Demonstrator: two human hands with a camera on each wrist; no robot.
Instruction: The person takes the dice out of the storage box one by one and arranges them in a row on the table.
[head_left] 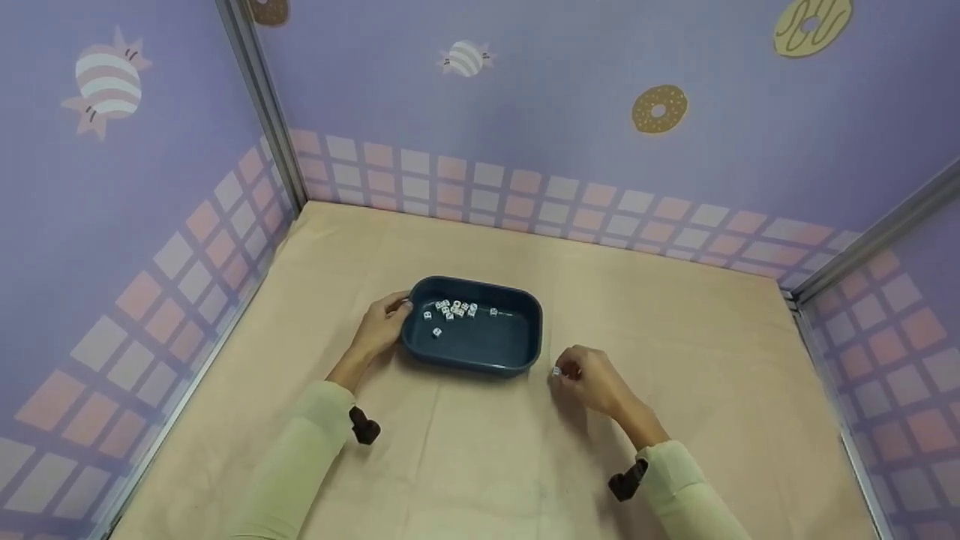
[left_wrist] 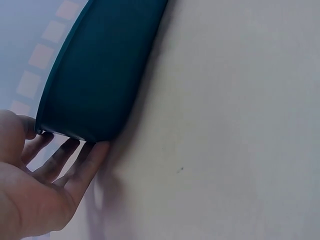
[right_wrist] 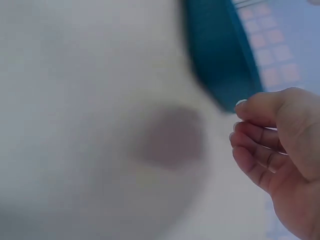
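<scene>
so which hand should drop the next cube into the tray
Right. The right hand already pinches a small white cube just beside the tray, while the left hand steadies the tray's far end.

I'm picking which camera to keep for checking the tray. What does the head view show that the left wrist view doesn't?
Only the head view shows the inside of the tray with its small white cubes, the right hand pinching one cube beside the tray, and the patterned walls in full.

Only the left wrist view shows the tray's outer wall close up, with the left fingertips touching under its rim.

Both show the tray, the left hand at its end and the beige cloth.
</scene>
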